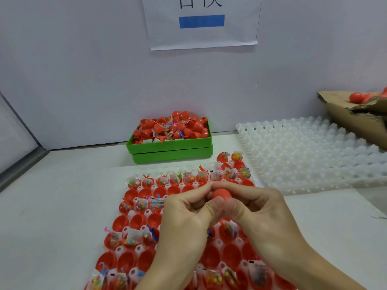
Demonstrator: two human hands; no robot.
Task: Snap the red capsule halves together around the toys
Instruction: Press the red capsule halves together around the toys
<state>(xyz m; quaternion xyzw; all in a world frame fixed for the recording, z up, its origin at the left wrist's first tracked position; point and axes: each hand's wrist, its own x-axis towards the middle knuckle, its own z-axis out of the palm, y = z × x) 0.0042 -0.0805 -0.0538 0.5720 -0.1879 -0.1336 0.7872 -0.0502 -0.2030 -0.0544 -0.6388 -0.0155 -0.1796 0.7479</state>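
Red plastic shows between the fingertips of both hands: a red capsule (221, 194) is held above the near tray (146, 213), just over its middle rows. The left hand (186, 214) curls round the capsule's left side, thumb and fingers closed on it, and the right hand (258, 208) grips the right side the same way, so the thumbs meet under the capsule and most of it is hidden. Whether its two halves are fully joined cannot be told.

Below the hands, the near tray lies on the white table (62, 206) and carries rows of open red capsule halves (137, 221), alternating with halves that hold small bagged toys (141, 206). Behind it stands a green bin (170, 146) heaped with more red halves and toys. An empty white tray (314, 151) lies to the right, touching a torn cardboard box (351, 120).
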